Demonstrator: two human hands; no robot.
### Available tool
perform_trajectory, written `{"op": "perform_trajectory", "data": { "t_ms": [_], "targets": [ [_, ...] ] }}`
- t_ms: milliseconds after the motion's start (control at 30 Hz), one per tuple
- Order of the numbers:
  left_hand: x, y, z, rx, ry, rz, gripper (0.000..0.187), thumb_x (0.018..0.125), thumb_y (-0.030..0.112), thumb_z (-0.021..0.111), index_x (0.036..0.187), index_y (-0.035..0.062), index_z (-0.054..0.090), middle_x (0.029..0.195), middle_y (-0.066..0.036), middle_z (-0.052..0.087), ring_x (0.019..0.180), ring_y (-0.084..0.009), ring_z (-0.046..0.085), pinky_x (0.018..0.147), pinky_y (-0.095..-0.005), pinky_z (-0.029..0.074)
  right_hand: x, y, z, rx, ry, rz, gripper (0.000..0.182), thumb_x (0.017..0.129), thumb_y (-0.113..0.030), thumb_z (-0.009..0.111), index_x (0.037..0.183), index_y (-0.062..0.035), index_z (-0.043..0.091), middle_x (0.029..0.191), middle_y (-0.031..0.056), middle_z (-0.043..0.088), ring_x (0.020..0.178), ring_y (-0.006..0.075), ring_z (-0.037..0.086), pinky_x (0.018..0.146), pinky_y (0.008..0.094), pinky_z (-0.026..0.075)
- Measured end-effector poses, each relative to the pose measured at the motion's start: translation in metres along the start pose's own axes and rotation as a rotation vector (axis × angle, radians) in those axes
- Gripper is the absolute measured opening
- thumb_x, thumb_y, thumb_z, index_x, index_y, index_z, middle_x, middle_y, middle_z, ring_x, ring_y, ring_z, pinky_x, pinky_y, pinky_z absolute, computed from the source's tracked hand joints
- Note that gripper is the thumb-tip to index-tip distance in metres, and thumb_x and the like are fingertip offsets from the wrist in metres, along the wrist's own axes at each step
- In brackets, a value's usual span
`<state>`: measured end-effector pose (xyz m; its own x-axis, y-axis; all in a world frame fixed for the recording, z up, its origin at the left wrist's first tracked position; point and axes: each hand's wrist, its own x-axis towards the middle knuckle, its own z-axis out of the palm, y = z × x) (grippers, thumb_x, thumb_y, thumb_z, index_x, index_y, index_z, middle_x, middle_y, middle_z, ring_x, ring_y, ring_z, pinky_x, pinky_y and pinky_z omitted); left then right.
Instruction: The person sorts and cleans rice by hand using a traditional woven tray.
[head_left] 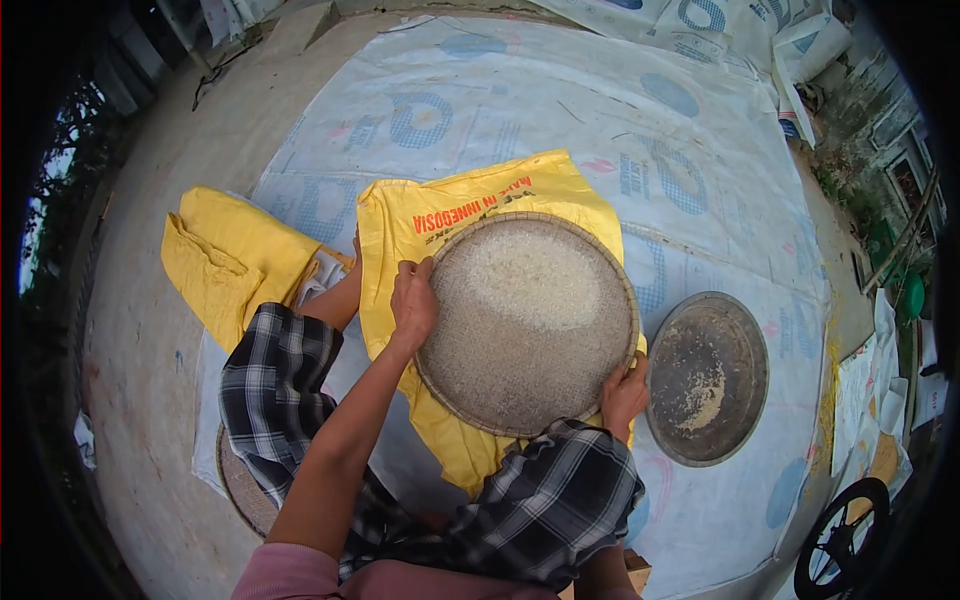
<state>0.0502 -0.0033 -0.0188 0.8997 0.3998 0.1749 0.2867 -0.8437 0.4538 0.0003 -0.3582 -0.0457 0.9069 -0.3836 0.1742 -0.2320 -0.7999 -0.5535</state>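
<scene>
A round woven tray (500,385) with a brown rim holds pale grains, whitest and thickest in its upper part. My left hand (413,303) grips the rim at the upper left, fingers wrapped over the edge. At the lower right my right hand (625,393) is closed on the same rim. Beneath the tray lies a yellow sack (390,225) with red and black print. Just right of my right hand, a dark round basin (740,400) contains a small heap of yellowish grains (705,400).
A folded yellow sack (235,260) lies to the left. White printed sheeting (560,90) covers the ground. Part of another woven tray (240,480) shows at the lower left, beside my leg. A black spoked wheel (842,540) stands at the lower right.
</scene>
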Motion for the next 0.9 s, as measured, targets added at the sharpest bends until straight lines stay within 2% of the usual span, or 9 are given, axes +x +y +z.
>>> {"op": "perform_trajectory", "data": {
  "t_ms": [267,333,400,467,533,767,833,867,900],
  "targets": [
    [0.000,0.000,-0.005,0.134,-0.012,0.079,0.041,0.077,0.001,0.058,0.118,0.0102,0.060,0.102,-0.015,0.059,0.094,-0.0327,0.054,0.080,-0.0409,0.045,0.020,-0.016,-0.033,-0.281,-0.128,-0.186,0.042,0.081,-0.017,0.063,0.119,-0.0046,0.051,0.066,0.0223,0.063,0.061,0.0403,0.063,0.057,0.0485,0.048],
    [0.004,0.020,-0.012,0.072,0.188,0.191,0.036,0.075,0.002,0.064,0.110,0.0086,0.063,0.098,-0.013,0.061,0.093,-0.0315,0.055,0.080,-0.0409,0.046,0.032,-0.030,-0.034,-0.291,-0.101,-0.229,0.036,0.081,-0.016,0.065,0.114,-0.0041,0.056,0.065,0.0204,0.063,0.059,0.0380,0.063,0.056,0.0459,0.049],
    [0.015,0.031,0.005,-0.075,0.068,0.295,0.032,0.075,0.003,0.066,0.106,0.0077,0.065,0.094,-0.012,0.061,0.091,-0.0308,0.057,0.079,-0.0404,0.046,0.047,-0.057,-0.019,0.224,-0.078,-0.204,0.019,0.079,-0.009,0.068,0.096,-0.0016,0.063,0.068,0.0170,0.064,0.059,0.0312,0.064,0.057,0.0386,0.049],
    [0.017,0.042,0.022,-0.221,-0.045,0.390,0.027,0.075,0.004,0.068,0.102,0.0069,0.067,0.091,-0.011,0.062,0.089,-0.0302,0.059,0.078,-0.0399,0.047,0.055,-0.087,0.016,0.502,-0.176,-0.293,0.005,0.078,-0.002,0.069,0.082,-0.0003,0.065,0.073,0.0146,0.064,0.062,0.0260,0.063,0.058,0.0342,0.048],
    [0.025,0.056,0.037,-0.393,-0.265,0.188,0.020,0.079,0.006,0.068,0.099,0.0045,0.068,0.090,-0.012,0.063,0.083,-0.0272,0.063,0.075,-0.0371,0.049,0.063,-0.109,0.045,0.455,-0.340,-0.362,0.005,0.078,-0.003,0.069,0.083,-0.0019,0.067,0.078,0.0151,0.065,0.065,0.0265,0.063,0.060,0.0344,0.048],
    [0.033,0.064,0.052,-0.369,-0.249,0.124,0.019,0.081,0.006,0.069,0.099,0.0049,0.069,0.089,-0.010,0.062,0.081,-0.0243,0.064,0.071,-0.0352,0.050,0.073,-0.121,0.095,0.348,-0.320,-0.439,0.008,0.076,-0.004,0.071,0.084,-0.0047,0.070,0.074,0.0131,0.064,0.063,0.0277,0.062,0.060,0.0356,0.048],
    [0.033,0.065,0.055,-0.425,-0.235,0.146,0.019,0.079,0.008,0.071,0.098,0.0057,0.069,0.090,-0.010,0.062,0.080,-0.0242,0.064,0.070,-0.0355,0.050,0.075,-0.115,0.104,0.322,-0.224,-0.608,0.007,0.076,-0.004,0.072,0.082,-0.0006,0.069,0.068,0.0105,0.065,0.055,0.0189,0.059,0.055,0.0281,0.047],
    [0.033,0.066,0.056,-0.424,-0.238,0.143,0.019,0.079,0.008,0.071,0.098,0.0057,0.069,0.090,-0.010,0.062,0.080,-0.0242,0.064,0.070,-0.0355,0.050,0.076,-0.110,0.108,0.321,-0.228,-0.606,0.007,0.076,-0.004,0.072,0.082,-0.0006,0.069,0.068,0.0105,0.065,0.055,0.0189,0.059,0.055,0.0281,0.047],
    [0.033,0.067,0.057,-0.349,-0.211,0.187,0.019,0.079,0.011,0.071,0.098,0.0063,0.069,0.089,-0.009,0.063,0.079,-0.0240,0.064,0.070,-0.0354,0.050,0.078,-0.103,0.111,0.499,-0.342,-0.371,0.006,0.077,-0.005,0.071,0.081,-0.0012,0.068,0.066,0.0067,0.064,0.054,0.0169,0.059,0.053,0.0276,0.046]
  ]
}}
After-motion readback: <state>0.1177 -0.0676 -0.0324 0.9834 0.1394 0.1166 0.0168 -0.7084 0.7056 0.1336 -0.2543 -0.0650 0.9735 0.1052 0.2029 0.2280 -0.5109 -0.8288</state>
